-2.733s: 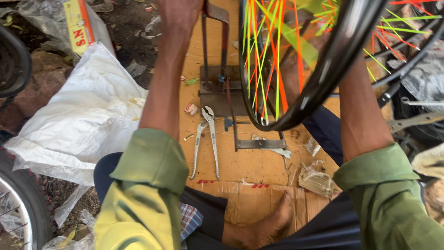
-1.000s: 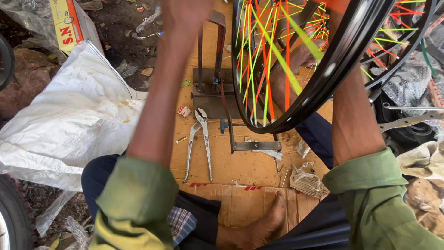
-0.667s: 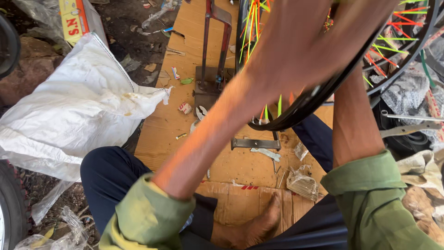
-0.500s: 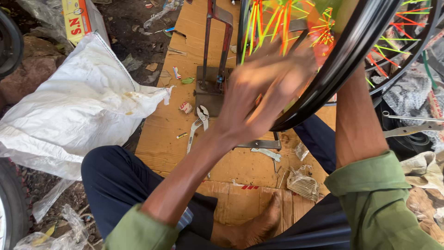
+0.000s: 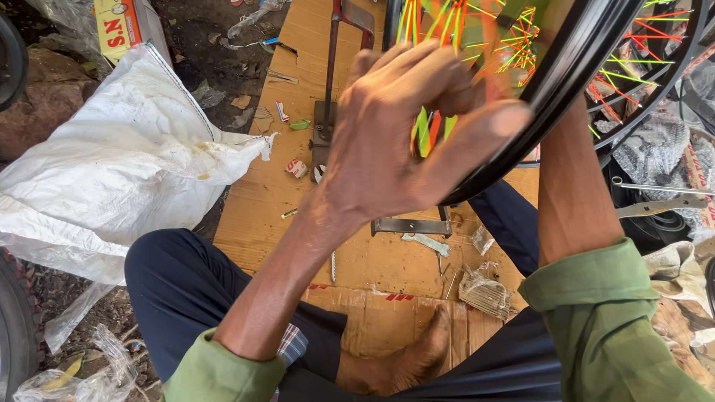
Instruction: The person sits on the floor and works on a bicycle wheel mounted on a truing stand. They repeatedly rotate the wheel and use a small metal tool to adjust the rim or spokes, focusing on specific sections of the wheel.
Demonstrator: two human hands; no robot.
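Observation:
A bicycle wheel with a black rim and orange, green and yellow spokes stands upright in a metal stand on cardboard. My left hand is in front of it, thumb laid over the rim's outer edge and fingers curled in among the spokes. Up behind the rim runs my right forearm; that hand is hidden by the rim and blurred spokes. Pliers lie under my left arm, with only one handle tip showing.
A big white sack lies to the left on the dirt. The stand's base bar, a crumpled wrapper and small scraps sit on the cardboard. My bare foot rests at the near edge. Tyres and metal parts crowd both sides.
My left hand has swung from the top of the stand down and right onto the wheel rim. Its arm now covers the pliers. The right arm has stayed put.

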